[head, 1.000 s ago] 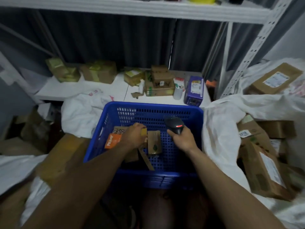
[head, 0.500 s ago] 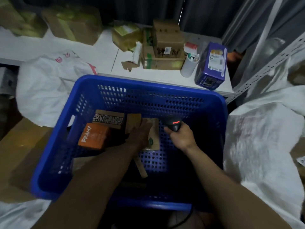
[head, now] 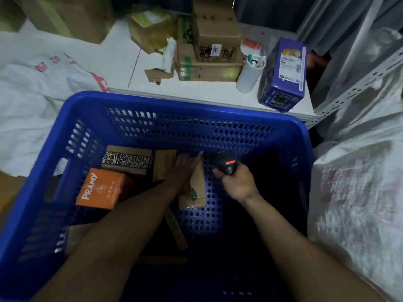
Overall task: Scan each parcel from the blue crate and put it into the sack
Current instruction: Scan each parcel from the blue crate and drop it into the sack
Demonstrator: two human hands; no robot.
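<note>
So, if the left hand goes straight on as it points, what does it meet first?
Probably the far wall of the blue crate: the left hand, flat on a brown parcel, points there. The scanner lies right of that line.

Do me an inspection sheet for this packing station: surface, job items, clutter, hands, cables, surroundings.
Surface: white table behind the blue crate; the crate's perforated floor is partly bare.
Job's things: in the crate, an orange PRAMY box, a black patterned box, a brown parcel and cardboard pieces; white sack to its right.
Clutter: stacked cardboard boxes, white cup and purple box on the table.
Hands: left hand rests flat on the brown parcel; right hand grips the scanner, its red light on.
Cables: nothing seen.
Surroundings: metal rack, grey curtain, second white sack at left.
</note>
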